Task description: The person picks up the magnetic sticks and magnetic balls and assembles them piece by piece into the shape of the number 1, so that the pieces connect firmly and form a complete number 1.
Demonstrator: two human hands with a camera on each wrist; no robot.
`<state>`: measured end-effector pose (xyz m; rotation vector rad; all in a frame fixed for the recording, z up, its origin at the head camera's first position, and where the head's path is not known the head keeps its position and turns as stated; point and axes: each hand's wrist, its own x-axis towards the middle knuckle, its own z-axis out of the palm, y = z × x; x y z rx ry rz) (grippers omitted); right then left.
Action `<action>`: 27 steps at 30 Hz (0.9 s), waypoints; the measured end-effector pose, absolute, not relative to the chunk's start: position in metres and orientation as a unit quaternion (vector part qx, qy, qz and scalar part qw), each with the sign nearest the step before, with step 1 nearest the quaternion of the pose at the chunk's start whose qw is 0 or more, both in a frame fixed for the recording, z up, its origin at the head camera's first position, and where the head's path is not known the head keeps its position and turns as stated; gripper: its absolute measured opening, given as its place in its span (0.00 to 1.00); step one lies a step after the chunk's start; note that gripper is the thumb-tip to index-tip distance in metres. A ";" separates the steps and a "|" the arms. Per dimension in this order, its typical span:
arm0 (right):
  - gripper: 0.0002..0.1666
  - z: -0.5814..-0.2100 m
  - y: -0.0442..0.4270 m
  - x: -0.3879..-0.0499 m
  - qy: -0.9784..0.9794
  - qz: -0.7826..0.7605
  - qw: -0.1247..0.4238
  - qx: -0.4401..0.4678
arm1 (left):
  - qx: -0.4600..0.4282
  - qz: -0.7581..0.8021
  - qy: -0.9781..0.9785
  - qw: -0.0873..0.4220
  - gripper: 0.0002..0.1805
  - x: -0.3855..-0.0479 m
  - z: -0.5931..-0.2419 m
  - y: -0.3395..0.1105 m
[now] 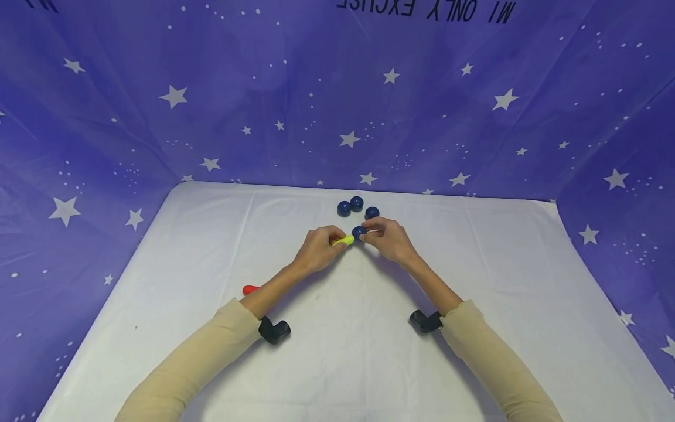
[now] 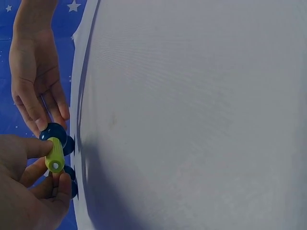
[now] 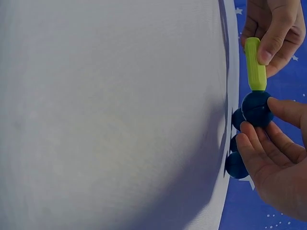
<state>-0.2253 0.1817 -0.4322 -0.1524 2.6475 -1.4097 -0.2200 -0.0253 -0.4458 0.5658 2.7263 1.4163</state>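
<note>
Starry fabric [image 1: 295, 94] is hung behind the desk [image 1: 343, 363]. A red piece [image 1: 250, 290] is seen left of the yellow stick [image 3: 256, 72], pinched by the left hand [image 1: 319, 246]; against the stick, a blue ball [image 3: 256, 106] is gripped by the right hand [image 1: 389, 240].

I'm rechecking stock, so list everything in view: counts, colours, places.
Cloth-covered table: one, white, centre
Starry cloth backdrop: one, blue-purple, behind and beside table
Faceted plastic-looking stick: one, yellow-green, in left hand
Glossy ball: one, dark blue, in right hand, against stick's end
Loose glossy balls: three, dark blue, near table's far edge
Partly hidden piece: one, red, beside left forearm
Wrist devices: two, black, one per wrist
Sleeves: two, beige, one per arm
Hands: two, bare, at stick and ball
</note>
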 end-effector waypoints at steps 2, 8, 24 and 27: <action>0.21 -0.431 0.181 -0.225 0.880 -0.467 0.068 -0.052 | 0.181 0.452 0.873 0.010 0.09 -0.220 -0.446 -0.025; 0.21 -0.430 0.179 -0.224 0.883 -0.464 0.059 -0.048 | 0.179 0.456 0.872 0.005 0.08 -0.220 -0.445 -0.024; 0.24 -0.434 0.173 -0.223 0.883 -0.467 0.040 -0.017 | 0.156 0.468 0.870 -0.006 0.08 -0.218 -0.447 -0.017; 0.24 -0.433 0.172 -0.223 0.884 -0.465 0.037 -0.015 | 0.153 0.471 0.869 -0.005 0.08 -0.217 -0.447 -0.016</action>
